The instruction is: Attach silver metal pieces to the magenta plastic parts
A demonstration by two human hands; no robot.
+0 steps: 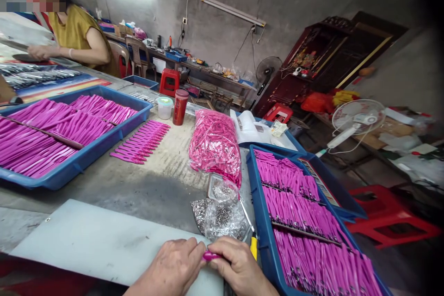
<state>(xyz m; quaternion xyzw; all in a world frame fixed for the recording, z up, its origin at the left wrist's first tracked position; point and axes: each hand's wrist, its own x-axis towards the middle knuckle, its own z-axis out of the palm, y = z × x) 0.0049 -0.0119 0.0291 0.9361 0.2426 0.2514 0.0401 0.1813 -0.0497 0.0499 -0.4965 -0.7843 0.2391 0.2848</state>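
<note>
Gray walls point(166, 14) back a surface point(121, 185), where two blue trays point(262, 222) hold magenta strips point(298, 207) and a clear bag point(217, 150) of pink pieces point(213, 132) sits between them. The left hand point(178, 259) and right hand point(236, 259) together grasp one magenta piece point(211, 255) above the right end of a pale board point(100, 240).

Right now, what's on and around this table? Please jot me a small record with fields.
Hands: left hand and right hand both holding one pink piece
Under left hand: pale board
Just beyond: clear bag of small metal parts
Left: blue tray of pink strips; a row of strips beside it
Right: second blue tray, also holding pink strips
Farther back: pink-filled bag, red cup, lidded tub
Nearby: person in a mustard top
</note>
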